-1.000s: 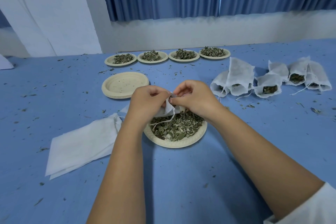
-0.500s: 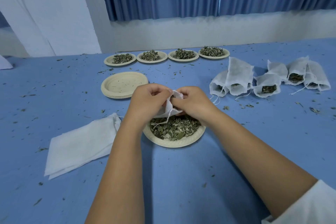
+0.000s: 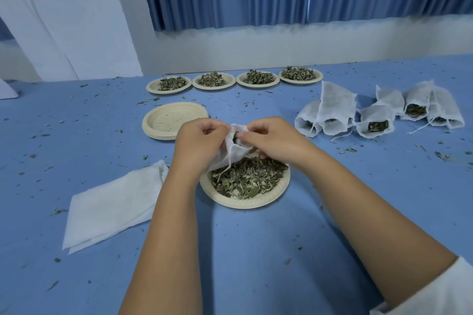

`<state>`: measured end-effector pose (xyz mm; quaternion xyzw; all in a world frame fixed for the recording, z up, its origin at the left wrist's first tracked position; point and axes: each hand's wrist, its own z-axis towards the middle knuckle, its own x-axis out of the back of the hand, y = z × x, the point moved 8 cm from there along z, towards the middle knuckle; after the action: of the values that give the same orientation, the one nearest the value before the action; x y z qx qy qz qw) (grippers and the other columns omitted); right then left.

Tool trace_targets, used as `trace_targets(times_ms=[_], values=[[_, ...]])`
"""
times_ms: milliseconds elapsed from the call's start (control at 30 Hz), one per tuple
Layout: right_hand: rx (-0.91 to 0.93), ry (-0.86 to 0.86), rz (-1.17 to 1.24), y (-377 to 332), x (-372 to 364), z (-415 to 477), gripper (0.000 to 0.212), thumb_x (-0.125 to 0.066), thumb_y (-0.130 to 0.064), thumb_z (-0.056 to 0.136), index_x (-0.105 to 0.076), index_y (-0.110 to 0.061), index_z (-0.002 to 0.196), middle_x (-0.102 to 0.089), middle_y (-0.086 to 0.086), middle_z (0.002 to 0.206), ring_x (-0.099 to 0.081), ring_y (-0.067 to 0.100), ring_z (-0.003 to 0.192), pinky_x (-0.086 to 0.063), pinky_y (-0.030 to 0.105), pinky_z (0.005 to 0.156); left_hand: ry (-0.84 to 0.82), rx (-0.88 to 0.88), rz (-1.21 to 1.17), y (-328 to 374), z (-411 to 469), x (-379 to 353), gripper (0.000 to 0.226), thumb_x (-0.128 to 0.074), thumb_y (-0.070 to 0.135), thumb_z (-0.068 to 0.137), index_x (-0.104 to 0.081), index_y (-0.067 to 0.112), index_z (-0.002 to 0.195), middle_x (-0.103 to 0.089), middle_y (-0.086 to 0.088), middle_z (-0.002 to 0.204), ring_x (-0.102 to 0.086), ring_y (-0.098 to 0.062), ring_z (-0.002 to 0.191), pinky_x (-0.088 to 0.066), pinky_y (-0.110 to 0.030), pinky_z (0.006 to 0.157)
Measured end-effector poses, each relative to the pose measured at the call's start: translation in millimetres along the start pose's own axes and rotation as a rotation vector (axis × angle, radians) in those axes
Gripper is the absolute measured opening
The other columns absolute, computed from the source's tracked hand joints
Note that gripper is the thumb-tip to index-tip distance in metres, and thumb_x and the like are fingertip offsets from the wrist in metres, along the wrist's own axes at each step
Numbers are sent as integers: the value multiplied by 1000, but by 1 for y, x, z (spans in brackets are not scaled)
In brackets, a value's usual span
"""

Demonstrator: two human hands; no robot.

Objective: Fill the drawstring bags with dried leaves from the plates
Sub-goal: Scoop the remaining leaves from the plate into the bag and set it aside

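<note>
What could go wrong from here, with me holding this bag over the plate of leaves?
1. The left hand and right hand pinch the bag at its small mouth, so leaves could miss it and join the crumbs on the table.
2. The drawstring dangles into the plate and may snag leaves, dragging them over the rim.

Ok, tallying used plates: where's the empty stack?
Head view, left of centre: empty plate stack lies just beyond the left hand, nearer than the four leaf-filled plates.
</note>
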<state>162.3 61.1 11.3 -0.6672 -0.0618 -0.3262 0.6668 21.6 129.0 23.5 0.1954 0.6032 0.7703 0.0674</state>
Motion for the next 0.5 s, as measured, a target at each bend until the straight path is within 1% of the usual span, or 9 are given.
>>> trace_targets(times_ms=[67, 100, 167, 200, 267, 300, 333, 400, 500], values=[[47, -27, -197, -6, 6, -1, 37, -52, -35, 98, -67, -6, 80, -58, 3, 69, -53, 13, 62, -38, 27, 59, 50, -11, -8, 1, 1, 7, 20, -63, 9, 88, -74, 19, 74, -68, 18, 61, -55, 8, 53, -42, -6, 54], [75, -51, -296, -9, 6, -2, 42, -46, -32, 100, -57, -3, 72, -50, 4, 66, -47, 16, 63, -33, 30, 59, 64, -8, -9, 0, 2, 9, 21, -63, 9, 88, -74, 20, 73, -69, 16, 63, -58, 8, 57, -44, -7, 58], [83, -107, -454, -9, 3, -4, 41, -38, -23, 101, -36, -12, 62, -37, 3, 64, -36, 17, 63, -26, 34, 60, 73, -4, -8, 0, 2, 9, 21, -61, 8, 88, -74, 19, 74, -70, 11, 67, -61, 3, 63, -48, -13, 66], [64, -136, -497, -7, 0, -4, 38, -36, -21, 100, -31, -14, 62, -34, 4, 65, -34, 18, 65, -25, 35, 60, 76, -6, 1, 0, 2, 9, 21, -61, 8, 87, -74, 19, 74, -70, 11, 69, -60, 3, 63, -48, -13, 66], [27, -202, -546, -3, -5, -6, 34, -37, -20, 98, -40, -12, 65, -41, 8, 70, -39, 20, 69, -30, 35, 61, 87, -17, 23, -1, 2, 10, 22, -61, 7, 87, -73, 19, 73, -69, 12, 71, -58, 7, 60, -47, -10, 63], [14, -233, -583, 0, -8, -7, 31, -41, -22, 98, -54, -9, 73, -51, 9, 76, -48, 22, 75, -38, 34, 66, 97, -19, 27, -1, 2, 11, 21, -61, 7, 86, -73, 18, 73, -69, 12, 70, -58, 6, 60, -47, -10, 62], [13, -260, -620, 3, -11, -8, 26, -45, -24, 96, -67, -9, 91, -62, 8, 90, -56, 22, 86, -47, 34, 76, 112, -17, 28, -2, 2, 13, 21, -61, 7, 86, -73, 17, 72, -68, 12, 68, -58, 4, 59, -47, -11, 62], [22, -273, -610, 2, -12, -10, 30, -55, -25, 92, -68, -18, 119, -67, -1, 114, -60, 15, 102, -49, 28, 87, 151, -12, 23, -3, 3, 17, 20, -61, 9, 85, -72, 15, 70, -66, 12, 61, -56, 2, 57, -46, -10, 59], [63, -235, -504, -5, -8, -11, 35, -60, -23, 89, -66, -24, 123, -65, -10, 113, -58, 6, 99, -44, 15, 77, 177, -10, 22, -4, 4, 21, 19, -62, 11, 86, -71, 14, 70, -64, 12, 58, -55, -2, 58, -45, -14, 60]])
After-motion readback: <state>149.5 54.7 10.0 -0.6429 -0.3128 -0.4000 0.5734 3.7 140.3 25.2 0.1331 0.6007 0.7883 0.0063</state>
